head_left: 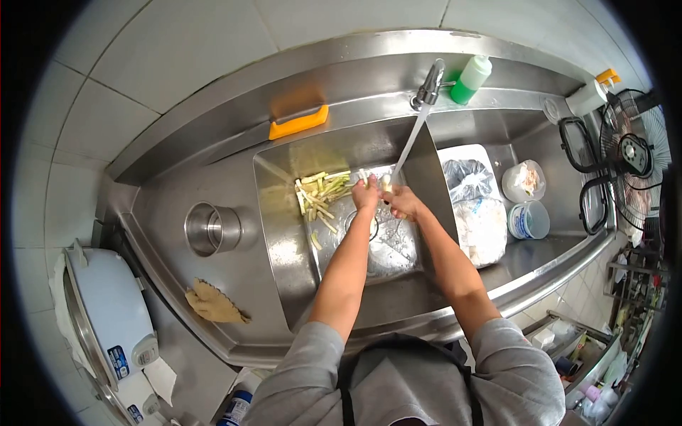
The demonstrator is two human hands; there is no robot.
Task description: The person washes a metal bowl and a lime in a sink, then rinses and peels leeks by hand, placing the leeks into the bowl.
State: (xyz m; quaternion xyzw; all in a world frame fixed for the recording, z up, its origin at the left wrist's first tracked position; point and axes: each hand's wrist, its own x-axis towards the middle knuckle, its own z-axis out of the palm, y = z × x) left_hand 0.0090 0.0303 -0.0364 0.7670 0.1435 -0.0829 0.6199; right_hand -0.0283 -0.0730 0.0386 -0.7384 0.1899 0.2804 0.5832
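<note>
Water runs from the faucet (429, 91) into the left sink basin (284, 277), falling close to both hands. My left hand (366, 194) is closed around a pale stalk piece (363, 174) whose end shows above the fingers. My right hand (403, 202), just beside it, is closed on another pale piece (386, 182); a small dark item shows at its fingers, too small to make out. Left of the hands, a pile of cut yellow-green stalks (323, 190) lies in the basin. Wet, shiny metal shows below the hands.
A large knife with an orange handle (298, 123) lies on the back ledge. A steel pot (213, 228) and a brown cloth (215, 302) sit on the left drainboard. The right basin holds a white tray with bags (482, 220) and two tubs (528, 220). A green bottle (471, 79) stands beside the faucet.
</note>
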